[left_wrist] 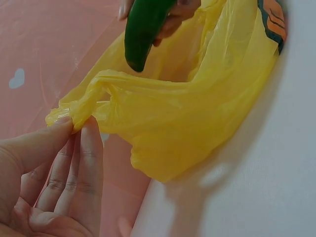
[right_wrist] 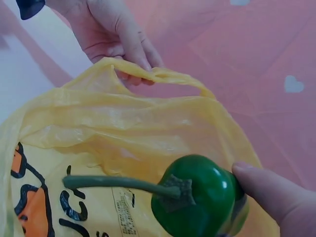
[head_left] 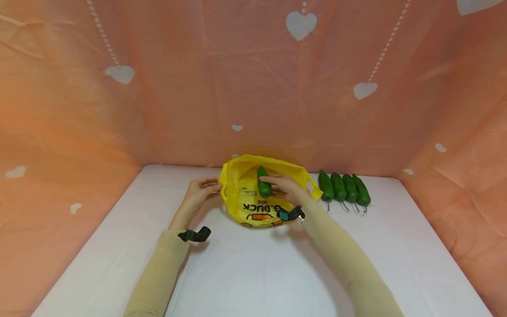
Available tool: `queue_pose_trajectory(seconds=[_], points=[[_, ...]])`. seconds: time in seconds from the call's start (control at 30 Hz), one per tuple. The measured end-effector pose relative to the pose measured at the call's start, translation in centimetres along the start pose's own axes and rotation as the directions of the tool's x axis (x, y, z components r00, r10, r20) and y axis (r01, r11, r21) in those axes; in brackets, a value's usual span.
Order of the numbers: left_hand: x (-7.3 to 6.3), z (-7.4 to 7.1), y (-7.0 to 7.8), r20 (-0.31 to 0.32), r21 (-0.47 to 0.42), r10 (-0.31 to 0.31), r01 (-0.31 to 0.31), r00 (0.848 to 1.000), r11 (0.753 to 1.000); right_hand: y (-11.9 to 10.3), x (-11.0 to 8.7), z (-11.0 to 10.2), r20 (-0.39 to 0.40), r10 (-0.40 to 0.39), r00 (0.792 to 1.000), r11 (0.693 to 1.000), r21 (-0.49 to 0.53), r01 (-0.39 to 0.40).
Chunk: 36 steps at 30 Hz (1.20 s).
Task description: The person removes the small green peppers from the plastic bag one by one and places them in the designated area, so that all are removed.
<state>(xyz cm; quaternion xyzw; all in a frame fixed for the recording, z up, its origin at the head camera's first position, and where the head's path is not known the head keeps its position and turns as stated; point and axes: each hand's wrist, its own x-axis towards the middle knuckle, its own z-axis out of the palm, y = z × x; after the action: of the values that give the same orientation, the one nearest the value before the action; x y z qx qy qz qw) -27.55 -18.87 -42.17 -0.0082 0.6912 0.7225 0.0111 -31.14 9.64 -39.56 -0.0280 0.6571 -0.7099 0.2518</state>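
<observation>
A yellow plastic bag [head_left: 237, 207] with black "G.DUCK" lettering stands with its mouth spread wide in the head view. My left hand [head_left: 198, 192] pinches the bag's handle between thumb and fingers, as the left wrist view shows at the handle [left_wrist: 81, 108]. Over the bag's mouth, my right hand [head_left: 289, 187] grips a green pepper [head_left: 264, 182] by its sides. In the right wrist view the pepper [right_wrist: 197, 197] has its long stem pointing left, and my right thumb [right_wrist: 271, 190] presses against it. The bag's bottom is partly hidden.
Several more green peppers [head_left: 343, 188] lie side by side right of the bag, stems toward me. Everything stands on a white-covered table [head_left: 253, 268], with orange cloth walls [head_left: 253, 88] bearing white hearts behind and at both sides.
</observation>
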Motion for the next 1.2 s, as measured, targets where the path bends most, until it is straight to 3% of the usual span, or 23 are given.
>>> queue_pose_trajectory(seconds=[0.1,0.2,0.67,1.2], points=[[-0.1,-0.1,0.0,-0.002,-0.001,-0.001,0.001,1.0,1.0,-0.3,-0.7,-0.4,0.0,0.0,1.0,1.0,-0.009,0.0],[0.0,-0.1,0.1,-0.004,-0.001,0.0,0.0,1.0,1.0,-0.7,-1.3,-0.6,-0.049,0.025,0.998,1.0,-0.017,-0.026],[-0.2,0.1,0.2,0.01,-0.011,0.015,-0.015,1.0,1.0,-1.8,-4.0,-3.1,-0.086,-0.065,0.994,0.989,-0.139,0.053],[0.2,0.0,0.2,0.011,-0.004,0.027,-0.027,1.0,1.0,-4.9,-6.8,-9.0,-0.198,-0.108,0.974,0.964,-0.259,0.054]])
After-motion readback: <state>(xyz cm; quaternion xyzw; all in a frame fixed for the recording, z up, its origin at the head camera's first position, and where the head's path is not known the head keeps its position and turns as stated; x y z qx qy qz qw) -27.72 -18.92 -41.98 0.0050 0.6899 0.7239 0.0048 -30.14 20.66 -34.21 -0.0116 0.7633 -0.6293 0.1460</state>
